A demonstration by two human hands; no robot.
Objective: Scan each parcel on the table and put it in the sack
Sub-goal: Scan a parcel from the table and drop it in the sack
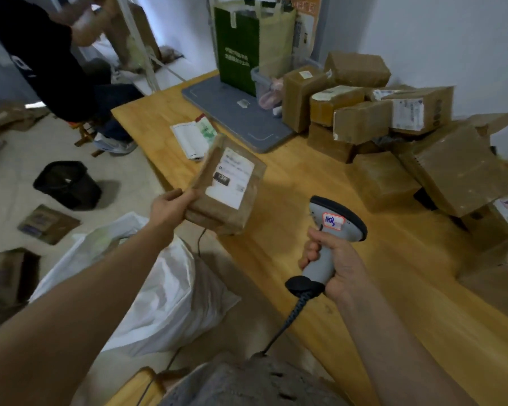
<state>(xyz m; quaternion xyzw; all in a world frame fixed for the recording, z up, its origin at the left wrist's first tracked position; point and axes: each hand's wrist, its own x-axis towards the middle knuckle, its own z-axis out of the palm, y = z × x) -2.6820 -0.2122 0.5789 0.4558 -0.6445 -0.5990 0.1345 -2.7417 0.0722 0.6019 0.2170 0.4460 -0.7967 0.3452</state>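
Observation:
My left hand [170, 208] grips a small brown cardboard parcel [226, 183] by its near left corner, tilted so its white shipping label faces me, above the table's left edge. My right hand [332, 260] holds a grey handheld barcode scanner [332, 224] by its handle, head pointing away toward the parcel, cable trailing down. The white sack [165, 291] stands open on the floor to the left of the table, below my left arm. A pile of several brown parcels [393, 136] lies on the wooden table [320, 273] at the far right.
A grey tray [235, 112], a green bag [238, 48] and a clear tub [264, 86] stand at the table's far end, papers [194, 136] beside them. On the floor lie a black bin [66, 184] and loose parcels [47, 224]. Another person [41, 54] sits at far left.

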